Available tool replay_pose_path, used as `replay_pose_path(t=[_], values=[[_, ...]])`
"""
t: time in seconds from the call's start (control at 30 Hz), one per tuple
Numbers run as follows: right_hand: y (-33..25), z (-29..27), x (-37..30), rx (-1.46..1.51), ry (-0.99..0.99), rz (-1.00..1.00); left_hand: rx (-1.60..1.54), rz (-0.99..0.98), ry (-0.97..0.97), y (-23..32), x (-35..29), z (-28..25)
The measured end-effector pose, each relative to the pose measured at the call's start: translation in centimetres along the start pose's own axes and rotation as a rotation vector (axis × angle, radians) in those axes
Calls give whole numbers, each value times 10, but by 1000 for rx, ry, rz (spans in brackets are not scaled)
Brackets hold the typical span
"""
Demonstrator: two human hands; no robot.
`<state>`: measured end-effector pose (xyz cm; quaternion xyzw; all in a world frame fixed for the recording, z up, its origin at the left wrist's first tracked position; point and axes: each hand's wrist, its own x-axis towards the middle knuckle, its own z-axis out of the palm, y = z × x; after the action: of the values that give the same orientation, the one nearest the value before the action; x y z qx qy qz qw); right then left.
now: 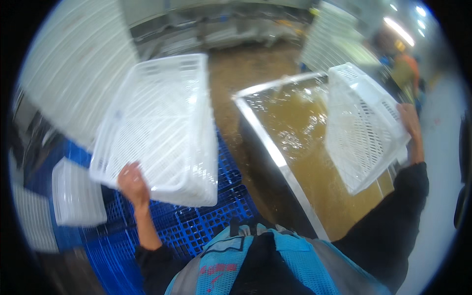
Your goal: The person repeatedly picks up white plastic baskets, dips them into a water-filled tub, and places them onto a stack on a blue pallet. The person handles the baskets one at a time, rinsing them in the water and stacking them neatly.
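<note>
My left hand (133, 183) is closed at the near rim of a white slatted plastic crate (157, 113), its fingertips slightly blurred. This crate is open side up, at the left over blue pallets. On the right my right hand (409, 119) grips the outer end of another white perforated plastic crate (361, 130), which is tipped on its side. That crate hangs over a metal-rimmed tank (268, 142) of murky brown water (290, 135), where the surface is rippled. Whether the crate's lower corner touches the water I cannot tell.
Blue plastic pallets (196, 226) lie below the left crate. Tall stacks of white crates (78, 64) stand at the far left, with smaller crates (78, 194) nearer. More stacked crates (332, 39) rise beyond the tank. Wet brown floor (253, 64) runs between. An orange-clad person (409, 69) appears blurred, far right.
</note>
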<state>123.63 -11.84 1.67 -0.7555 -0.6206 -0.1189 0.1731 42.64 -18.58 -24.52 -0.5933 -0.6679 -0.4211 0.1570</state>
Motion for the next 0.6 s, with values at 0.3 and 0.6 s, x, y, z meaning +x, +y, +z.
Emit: replay_pose_path(t=[0.3,0.6], values=[[-298,-40,66,138,331,-525,-30,-85,-30,29,8,-19],[-547,70,-32,150,441,-1016,-395,-128,111,18,7,-26]])
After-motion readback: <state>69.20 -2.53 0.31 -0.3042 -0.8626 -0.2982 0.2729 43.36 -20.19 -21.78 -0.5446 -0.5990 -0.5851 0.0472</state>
